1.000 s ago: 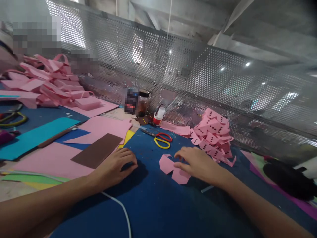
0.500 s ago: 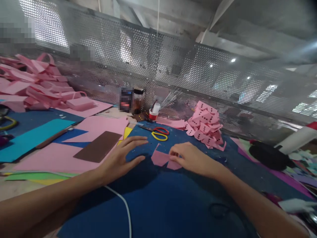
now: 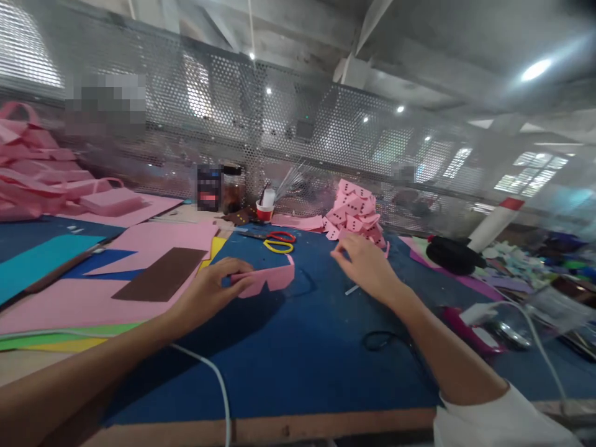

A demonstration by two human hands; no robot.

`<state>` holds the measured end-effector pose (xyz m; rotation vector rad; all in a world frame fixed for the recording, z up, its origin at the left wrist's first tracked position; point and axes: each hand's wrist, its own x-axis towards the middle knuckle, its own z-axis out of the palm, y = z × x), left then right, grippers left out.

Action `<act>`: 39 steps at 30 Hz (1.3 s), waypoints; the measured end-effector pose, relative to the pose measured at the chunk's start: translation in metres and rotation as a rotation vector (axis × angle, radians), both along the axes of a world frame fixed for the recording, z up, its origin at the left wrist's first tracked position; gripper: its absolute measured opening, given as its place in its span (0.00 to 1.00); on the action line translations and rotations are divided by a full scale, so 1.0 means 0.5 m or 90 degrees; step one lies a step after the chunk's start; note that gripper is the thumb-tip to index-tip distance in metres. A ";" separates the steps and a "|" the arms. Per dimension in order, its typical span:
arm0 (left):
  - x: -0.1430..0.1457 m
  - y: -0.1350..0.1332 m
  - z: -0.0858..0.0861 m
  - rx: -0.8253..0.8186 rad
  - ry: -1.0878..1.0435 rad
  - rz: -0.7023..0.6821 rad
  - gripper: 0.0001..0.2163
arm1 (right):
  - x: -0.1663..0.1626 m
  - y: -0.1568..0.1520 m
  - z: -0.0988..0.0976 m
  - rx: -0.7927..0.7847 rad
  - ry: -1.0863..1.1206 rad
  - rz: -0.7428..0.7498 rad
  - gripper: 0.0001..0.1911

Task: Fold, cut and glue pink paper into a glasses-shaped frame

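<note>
My left hand (image 3: 212, 282) pinches a pink glasses-shaped cutout (image 3: 269, 280) between thumb and fingers. The piece is held up over the blue mat (image 3: 288, 360), with a notch in its lower edge and a thin arm bent back at its right end. Near a pile of pink pieces with black dots (image 3: 354, 208), my right hand (image 3: 365, 264) has its thumb and fingertips drawn together. Whatever may be between them is too small to make out. Below that hand lies a small pale strip (image 3: 352, 290). Scissors (image 3: 279, 242) with red and yellow handles lie beyond the cutout.
Pink sheets (image 3: 158, 239), a brown rectangle (image 3: 161, 273) and a turquoise sheet (image 3: 46, 264) lie at left. A white cable (image 3: 209, 363) crosses the mat's left side. A red-and-white cup (image 3: 264, 211) stands by the perforated screen (image 3: 298, 143). A black object (image 3: 449, 254) sits at right.
The pink cutout has passed from my right hand to my left and is raised. My right hand has moved up beside the dotted pile. The camera view has turned right.
</note>
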<state>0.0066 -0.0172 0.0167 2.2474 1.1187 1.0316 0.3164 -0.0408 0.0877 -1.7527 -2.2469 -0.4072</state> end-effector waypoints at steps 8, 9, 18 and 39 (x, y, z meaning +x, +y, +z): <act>0.005 0.003 -0.003 -0.031 0.002 0.007 0.15 | 0.173 -0.022 -0.055 -0.162 -0.106 -0.304 0.15; 0.006 0.000 -0.001 -0.034 0.007 0.009 0.16 | 0.181 -0.023 -0.065 -0.176 -0.113 -0.320 0.16; -0.004 0.003 -0.006 -0.051 0.037 0.065 0.17 | 0.224 -0.017 -0.094 -0.238 -0.109 -0.373 0.20; -0.010 0.010 -0.006 -0.123 -0.022 0.068 0.18 | -0.023 -0.054 -0.039 -0.271 0.921 0.200 0.16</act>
